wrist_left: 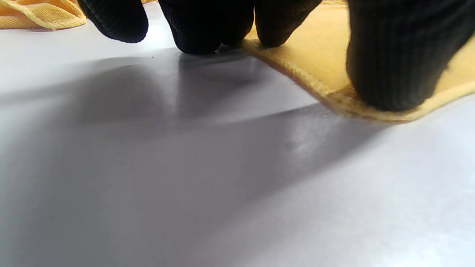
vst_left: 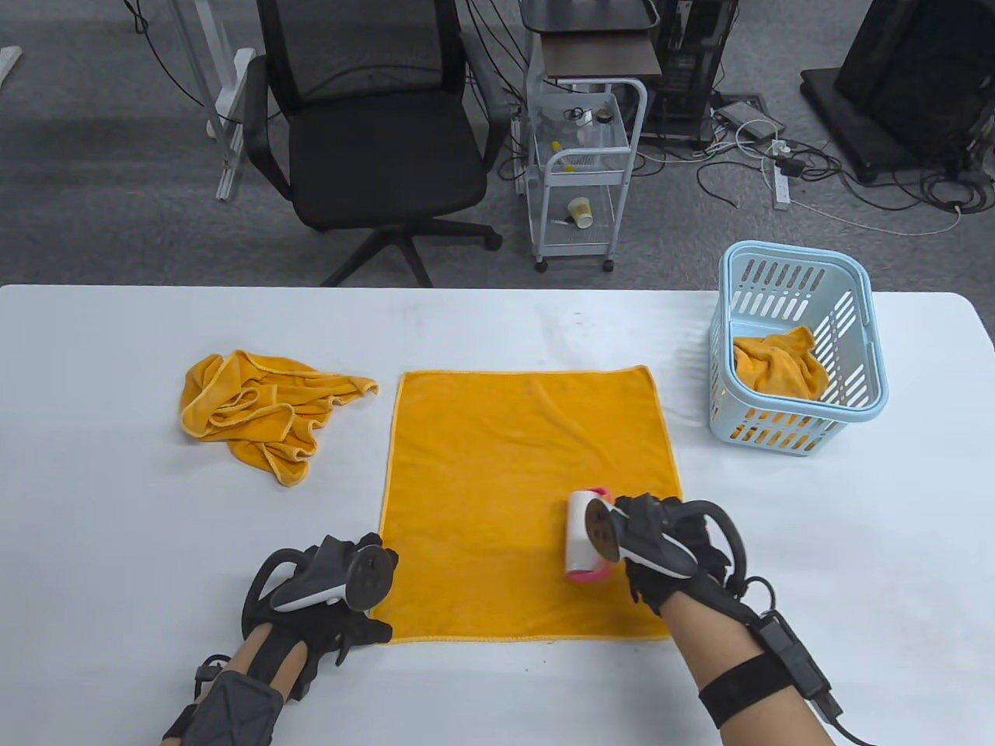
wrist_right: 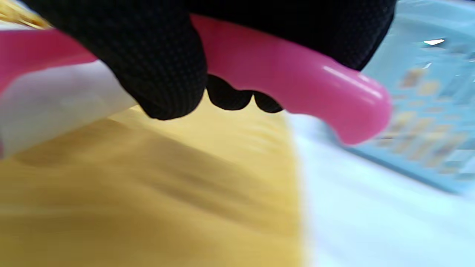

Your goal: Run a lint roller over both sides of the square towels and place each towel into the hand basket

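An orange square towel point(vst_left: 528, 482) lies flat in the middle of the white table point(vst_left: 116, 544). My right hand point(vst_left: 668, 548) grips the pink handle point(wrist_right: 297, 78) of a lint roller point(vst_left: 584, 536), whose white roll point(wrist_right: 55, 104) rests on the towel's near right part point(wrist_right: 148, 193). My left hand point(vst_left: 350, 598) presses down at the towel's near left corner; its thumb point(wrist_left: 393, 66) sits on the towel's hem point(wrist_left: 319, 55), and the other fingertips point(wrist_left: 196, 29) touch at the edge. A light blue hand basket point(vst_left: 793, 252) at the right holds one orange towel point(vst_left: 777, 365).
A crumpled heap of orange towels point(vst_left: 256, 412) lies left of the flat one, and shows again point(wrist_left: 41, 15) in the left wrist view. Beyond the table's far edge stand a black office chair point(vst_left: 365, 140) and a white trolley point(vst_left: 583, 171).
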{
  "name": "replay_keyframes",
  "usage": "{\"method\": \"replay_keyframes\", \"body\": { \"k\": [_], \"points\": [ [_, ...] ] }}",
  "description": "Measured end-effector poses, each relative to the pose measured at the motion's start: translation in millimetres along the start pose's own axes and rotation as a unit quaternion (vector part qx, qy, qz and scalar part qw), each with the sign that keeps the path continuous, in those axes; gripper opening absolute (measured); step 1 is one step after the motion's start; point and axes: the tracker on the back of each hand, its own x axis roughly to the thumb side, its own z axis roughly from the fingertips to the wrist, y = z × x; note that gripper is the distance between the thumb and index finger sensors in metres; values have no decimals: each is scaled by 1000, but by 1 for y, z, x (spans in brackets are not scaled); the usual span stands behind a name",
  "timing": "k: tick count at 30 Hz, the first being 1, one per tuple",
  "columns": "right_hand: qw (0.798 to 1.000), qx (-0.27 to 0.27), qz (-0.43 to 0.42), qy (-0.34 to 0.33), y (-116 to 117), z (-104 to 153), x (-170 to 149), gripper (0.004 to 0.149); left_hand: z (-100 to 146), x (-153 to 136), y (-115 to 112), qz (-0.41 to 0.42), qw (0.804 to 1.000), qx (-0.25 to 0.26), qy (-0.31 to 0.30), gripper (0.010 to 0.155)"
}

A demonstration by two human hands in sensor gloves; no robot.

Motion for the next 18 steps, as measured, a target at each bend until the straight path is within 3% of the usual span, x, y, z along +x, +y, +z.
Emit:
{"method": "replay_keyframes", "body": {
  "k": [3, 7, 18],
  "points": [
    [999, 3, -11, -47, 1, 2, 34, 61, 0, 0, 0, 0, 1000, 0, 0, 89],
    [999, 2, 4, -47, 8, 4, 35, 60, 0, 0, 0, 1, 1000, 0, 2, 89],
    [983, 119, 95, 105, 34, 26, -89, 56, 0, 0, 0, 0, 1000, 1, 2, 89]
  ]
}}
